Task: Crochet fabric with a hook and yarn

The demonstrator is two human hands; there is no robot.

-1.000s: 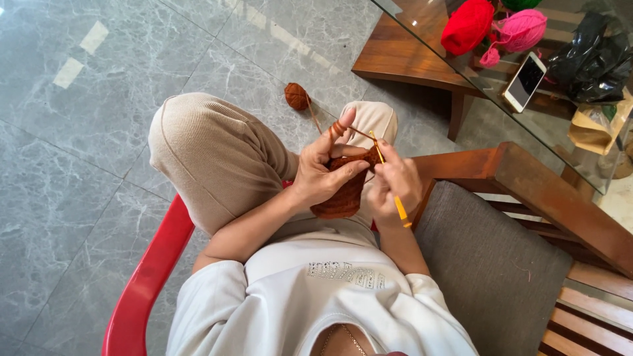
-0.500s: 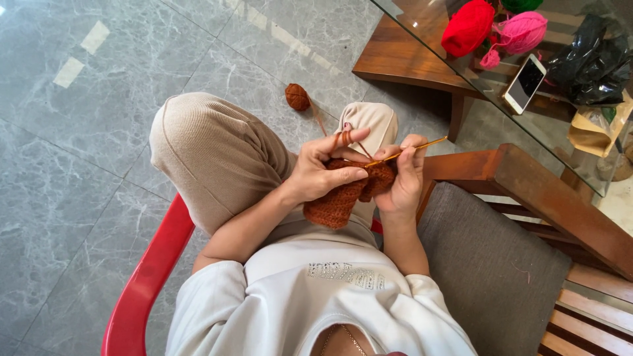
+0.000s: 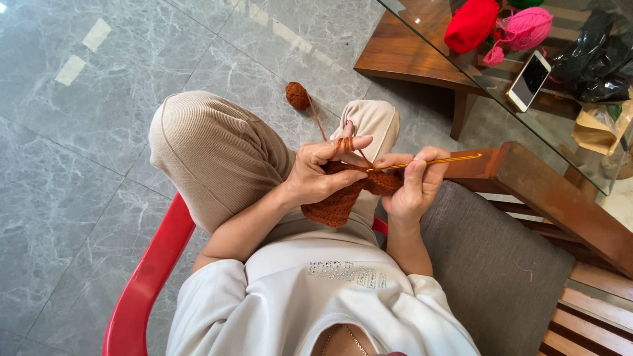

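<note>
The grey marble floor [image 3: 79,165] fills the left and top of the frame, and a red plastic chair [image 3: 142,283] curves up from the lower left under the seated person. A wooden bench with a grey cushion [image 3: 494,277] takes the lower right, and a glass counter [image 3: 461,72] cuts across the upper right, carrying a red yarn ball [image 3: 471,25], a pink yarn ball [image 3: 527,28] and a phone [image 3: 529,80]. At the centre of the frame, over the lap, hangs the brown crochet piece [image 3: 336,201]. The left hand [image 3: 320,175] is closed on its upper edge, with the brown yarn strand [image 3: 318,118] wound round the raised forefinger (two or three turns, it seems). The right hand [image 3: 415,184] is closed around the yellow crochet hook [image 3: 428,161], which lies nearly level, its tip buried in the work between the two hands and its tail pointing right. The strand runs up to a small brown yarn ball [image 3: 297,95] lying loose on the floor at upper centre. As I judge it, a sharp tug could set that ball rolling away across the smooth floor, and the turns could slide off the fingertip, slackening the tension so the hook drops its loop.
</note>
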